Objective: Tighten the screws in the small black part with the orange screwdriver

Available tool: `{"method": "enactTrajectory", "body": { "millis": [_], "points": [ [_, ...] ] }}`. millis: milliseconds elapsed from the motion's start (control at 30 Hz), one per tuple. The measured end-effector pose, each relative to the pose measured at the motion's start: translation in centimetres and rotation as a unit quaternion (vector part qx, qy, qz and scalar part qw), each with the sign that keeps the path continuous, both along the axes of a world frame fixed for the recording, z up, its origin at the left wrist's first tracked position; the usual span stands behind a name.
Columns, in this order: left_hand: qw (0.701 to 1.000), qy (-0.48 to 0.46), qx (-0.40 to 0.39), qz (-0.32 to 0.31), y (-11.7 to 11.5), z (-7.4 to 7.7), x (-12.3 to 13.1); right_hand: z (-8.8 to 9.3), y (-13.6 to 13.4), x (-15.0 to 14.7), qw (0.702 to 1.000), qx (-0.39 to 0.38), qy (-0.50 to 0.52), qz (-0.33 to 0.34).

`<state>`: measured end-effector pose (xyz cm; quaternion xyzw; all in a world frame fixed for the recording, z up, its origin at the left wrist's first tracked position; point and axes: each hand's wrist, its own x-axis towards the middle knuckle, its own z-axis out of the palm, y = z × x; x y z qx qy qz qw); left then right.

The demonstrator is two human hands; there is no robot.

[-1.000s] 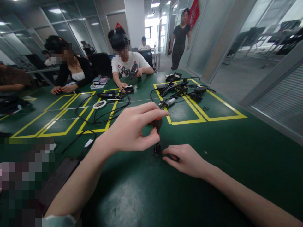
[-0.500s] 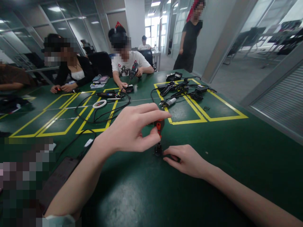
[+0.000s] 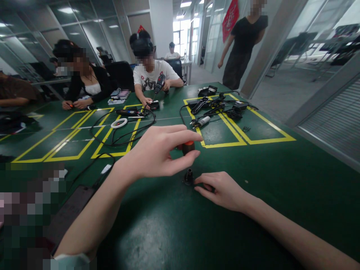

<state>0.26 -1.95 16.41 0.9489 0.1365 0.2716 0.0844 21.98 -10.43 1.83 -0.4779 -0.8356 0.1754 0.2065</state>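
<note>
My left hand (image 3: 160, 152) is closed with thumb and fingers around the upper part of what looks like a short orange-and-black screwdriver (image 3: 188, 149). Beneath it, a dark metal stem rises from a small round black part (image 3: 188, 179) on the green table. The thumb hides whether screwdriver and stem meet. My right hand (image 3: 222, 189) rests low on the table, with its thumb and fingertips pinched at the right edge of the round part.
Black cables and adapters (image 3: 213, 107) lie inside yellow tape outlines at the back right. A white ring (image 3: 118, 123) and a looped cord lie back left. A dark flat device (image 3: 73, 210) sits by my left forearm. Across the table, a person holds a power drill (image 3: 159, 83).
My left thumb has shifted right and up along the screwdriver, whose orange side shows differently, as if turned. My right hand stays at the round part. The standing person has moved right.
</note>
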Motion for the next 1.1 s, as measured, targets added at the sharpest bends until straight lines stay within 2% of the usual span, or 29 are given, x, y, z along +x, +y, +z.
{"method": "enactTrajectory", "body": {
  "millis": [1100],
  "points": [
    [1.000, 0.015, 0.000, 0.008, 0.08, -0.11, 0.31, 0.05, -0.09, 0.02, 1.000, -0.010, 0.001, 0.000]
  ]
}}
